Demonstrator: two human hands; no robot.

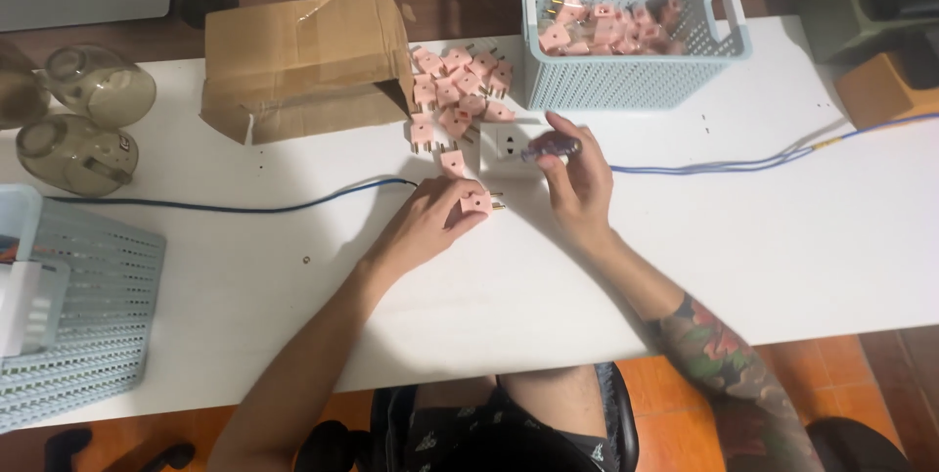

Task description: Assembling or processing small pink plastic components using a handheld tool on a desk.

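My left hand [425, 223] rests on the white table [782, 257] and pinches a small pink plug adapter [477, 202] whose metal pins point right. My right hand [577, 183] is raised just to its right and grips a small screwdriver-like tester with a dark blue-purple handle [551, 147], held over a white wall socket plate [509, 147]. A loose heap of several pink plug adapters [455, 90] lies beyond my hands, spilling from a brown cardboard box [298, 61].
A light blue perforated basket [626, 81] at the back holds more pink adapters. A blue cable [743, 164] crosses the table left and right of the socket. Another blue basket [83, 325] sits at the left edge, glass jars [93, 110] behind it. A keyboard lies at the far edge.
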